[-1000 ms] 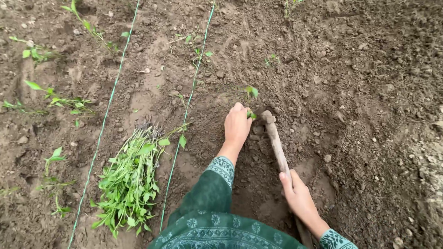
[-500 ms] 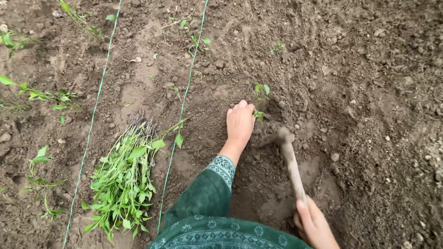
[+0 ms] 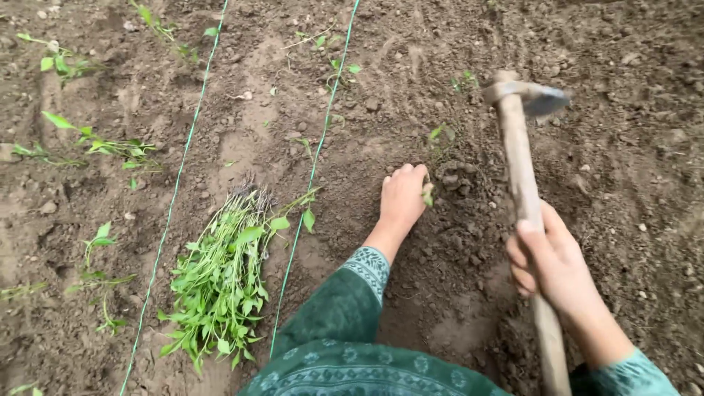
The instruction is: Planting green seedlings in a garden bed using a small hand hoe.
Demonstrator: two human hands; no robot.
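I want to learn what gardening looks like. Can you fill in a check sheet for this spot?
Surface: loose brown soil, dug and lumpy.
Job's things: small hoe, lifted off the ground; seedling at the fingertips.
Clutter: bundle of green seedlings lying on the soil; planted seedlings at left.
Hands: left hand pressed on the soil; right hand gripping the hoe's wooden handle.
Cables: two green strings stretched along the rows.
Surroundings: nothing seen.

Dark green patterned sleeves, bare hands
Both sleeves end just behind the left hand point(image 3: 402, 198) and right hand point(image 3: 551, 262) in cuffs banded with pale teal floral print
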